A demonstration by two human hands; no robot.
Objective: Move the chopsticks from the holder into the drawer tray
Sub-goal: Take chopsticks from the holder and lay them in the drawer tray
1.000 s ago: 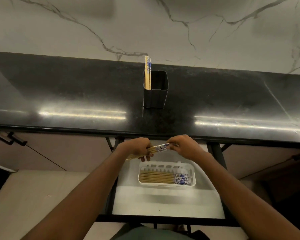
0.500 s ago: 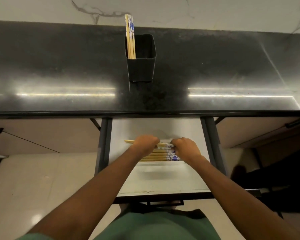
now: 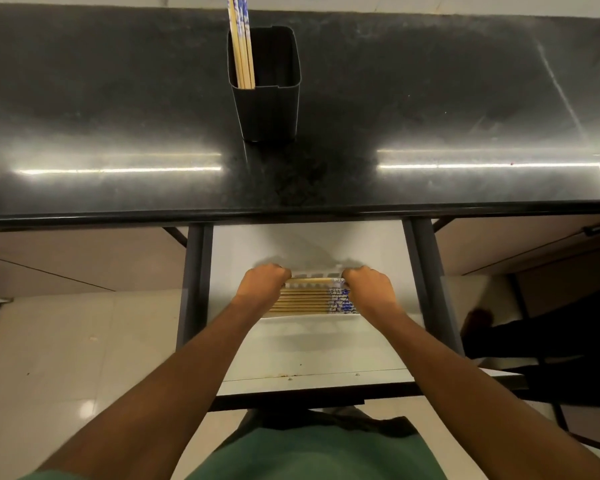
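Held chopsticks [image 3: 309, 280] at the tray [image 3: 309, 317]
Counter [image 3: 118, 98] fills 12 o'clock, open drawer [image 3: 309, 348] at 6. Holder [image 3: 267, 112] stands on the counter, spare chopsticks [image 3: 242, 46] upright against its 9 o'clock wall. Tray in the drawer holds a row [image 3: 305, 302] lying 9-to-3, blue ends at 3. Left hand [image 3: 262, 284] and right hand [image 3: 369, 287], both curled, grip the held chopsticks' ends: these lie at 3 from the left, 9 from the right, along the tray's 12 o'clock edge

Head-worn view, steeply downward, close.
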